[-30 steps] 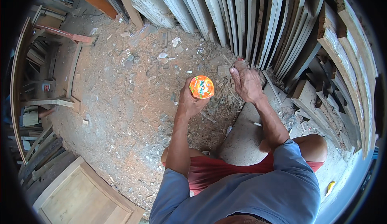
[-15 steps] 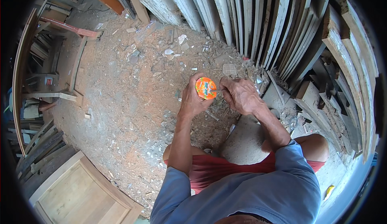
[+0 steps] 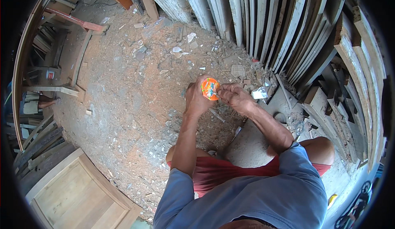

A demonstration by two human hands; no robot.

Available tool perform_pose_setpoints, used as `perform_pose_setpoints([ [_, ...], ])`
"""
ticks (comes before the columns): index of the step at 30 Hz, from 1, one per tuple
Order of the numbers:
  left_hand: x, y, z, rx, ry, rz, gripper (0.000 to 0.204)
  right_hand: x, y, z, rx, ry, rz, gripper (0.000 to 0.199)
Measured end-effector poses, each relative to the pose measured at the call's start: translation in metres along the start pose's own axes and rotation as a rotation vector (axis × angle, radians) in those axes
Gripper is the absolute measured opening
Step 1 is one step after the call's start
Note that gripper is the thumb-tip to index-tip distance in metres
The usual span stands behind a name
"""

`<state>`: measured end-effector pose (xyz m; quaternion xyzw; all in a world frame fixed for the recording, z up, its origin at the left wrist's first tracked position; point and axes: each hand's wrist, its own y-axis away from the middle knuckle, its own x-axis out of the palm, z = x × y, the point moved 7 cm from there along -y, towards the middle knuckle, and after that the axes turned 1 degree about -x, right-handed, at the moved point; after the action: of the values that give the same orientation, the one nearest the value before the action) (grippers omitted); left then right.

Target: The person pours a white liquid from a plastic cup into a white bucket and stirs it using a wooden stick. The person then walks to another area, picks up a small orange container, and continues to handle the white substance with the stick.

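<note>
A small drink cup [image 3: 210,88] with an orange, printed foil lid faces up in front of me, above the littered ground. My left hand [image 3: 196,98] is wrapped round its left side, hiding most of the cup's wall. At the right edge of the lid, the thumb and fingers of my right hand [image 3: 236,97] are pinched together. What those fingertips hold is too small to make out; they touch or nearly touch the lid. My knees stick out on both sides below my forearms.
Wooden boards [image 3: 247,19] lean in a long row at the far right. A panelled wooden door [image 3: 78,192] lies at the lower left. Wooden frames [image 3: 78,60] stand at left, near another person's bare limb [image 3: 47,102]. Crumpled silvery wrapping [image 3: 259,93] lies beyond my right wrist.
My right hand has shifted slightly left and down, its fingertips now right at the lid's edge. The thin dark thing between fingers and lid no longer shows clearly. The cup stays in my left hand.
</note>
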<state>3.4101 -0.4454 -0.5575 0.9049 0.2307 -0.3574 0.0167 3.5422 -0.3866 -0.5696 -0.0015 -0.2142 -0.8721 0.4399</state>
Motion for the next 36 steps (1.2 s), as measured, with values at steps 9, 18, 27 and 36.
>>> perform_pose_setpoints([
  [9, 0.030, 0.003, 0.017, -0.239, 0.535, 0.451, 0.054, -0.002, 0.015, 0.061, -0.617, 1.016, -0.190, 0.011],
  [18, 0.014, 0.000, 0.004, -0.151, 0.438, 0.269, 0.063, -0.023, 0.026, 0.089, -0.332, 0.884, -0.140, 0.017],
  [27, 0.000, 0.005, -0.006, 0.157, 0.088, -0.083, 0.068, 0.016, 0.020, 0.056, -0.382, 0.620, -0.034, 0.024],
  [36, 0.010, 0.009, 0.014, -0.019, 0.603, -0.090, 0.064, 0.032, 0.041, 0.063, -0.789, 0.930, -0.186, 0.033],
])
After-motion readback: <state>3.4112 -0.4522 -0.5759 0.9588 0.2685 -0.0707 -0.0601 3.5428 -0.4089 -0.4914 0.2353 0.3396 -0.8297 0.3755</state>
